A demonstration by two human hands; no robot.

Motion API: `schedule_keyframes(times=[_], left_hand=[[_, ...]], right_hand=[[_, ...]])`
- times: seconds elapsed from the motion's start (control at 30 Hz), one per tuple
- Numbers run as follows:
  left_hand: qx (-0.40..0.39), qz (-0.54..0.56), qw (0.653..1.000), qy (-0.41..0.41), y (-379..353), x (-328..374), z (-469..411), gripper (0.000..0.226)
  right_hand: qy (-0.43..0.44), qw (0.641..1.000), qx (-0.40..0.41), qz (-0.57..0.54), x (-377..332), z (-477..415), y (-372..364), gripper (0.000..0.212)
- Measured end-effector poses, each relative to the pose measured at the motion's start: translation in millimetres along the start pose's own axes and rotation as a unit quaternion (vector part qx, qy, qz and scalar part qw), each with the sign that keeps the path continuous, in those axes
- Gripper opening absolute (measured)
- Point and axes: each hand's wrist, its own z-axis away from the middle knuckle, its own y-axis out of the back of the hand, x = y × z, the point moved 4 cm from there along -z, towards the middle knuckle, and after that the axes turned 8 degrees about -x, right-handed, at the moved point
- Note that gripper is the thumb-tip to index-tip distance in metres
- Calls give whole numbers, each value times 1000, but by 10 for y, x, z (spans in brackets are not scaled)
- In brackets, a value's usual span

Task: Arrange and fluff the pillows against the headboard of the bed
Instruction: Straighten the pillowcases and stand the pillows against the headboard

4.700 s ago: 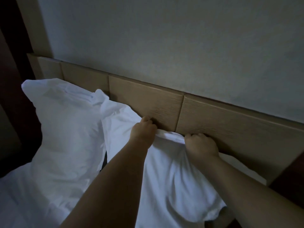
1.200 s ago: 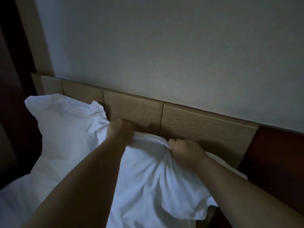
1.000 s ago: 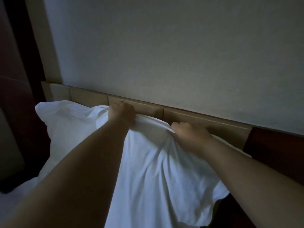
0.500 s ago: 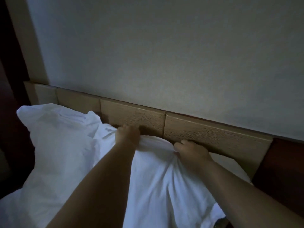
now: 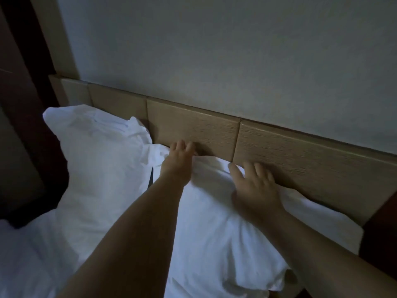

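Two white pillows lean against the tan wooden headboard (image 5: 193, 125). The left pillow (image 5: 96, 151) stands propped at the bed's left end. The right pillow (image 5: 214, 229) lies lower, its top edge against the headboard panels. My left hand (image 5: 178, 160) rests on the right pillow's upper left edge, fingers spread and holding nothing. My right hand (image 5: 253, 186) lies flat on the pillow's upper edge further right, fingers apart and touching the headboard's base.
A pale wall (image 5: 214, 61) rises above the headboard. Dark wooden furniture (image 5: 23, 125) stands at the left and a dark reddish panel (image 5: 382, 229) at the right. White bedding (image 5: 25, 261) covers the mattress at the lower left.
Both hands gripped the right pillow's top edge, lifted it about a second ago, then lowered it against the headboard. Now both hands have let go and lie open on it.
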Motion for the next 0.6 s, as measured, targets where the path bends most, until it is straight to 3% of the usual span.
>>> schedule_keyframes(times=[0.03, 0.1, 0.17, 0.33, 0.47, 0.6], left_hand=[[7, -6, 1000, -4, 38, 2, 50, 47], [-1, -31, 999, -16, 92, 16, 167, 40], [-24, -59, 998, -25, 119, 31, 292, 35], [-55, -127, 990, -24, 191, 43, 702, 24], [-116, -148, 982, 15, 198, 20, 1078, 38], [-154, -155, 973, 69, 104, 44, 1519, 50]], right_hand=[[49, 999, 21, -11, -124, 42, 68, 48], [128, 991, 36, -25, -364, 166, 157, 25], [148, 988, 11, -39, -507, 247, 132, 10], [123, 989, -46, -60, -562, 406, 69, 21], [111, 984, -123, -59, -497, 588, 56, 29], [63, 976, -206, -24, -388, 793, -62, 51]])
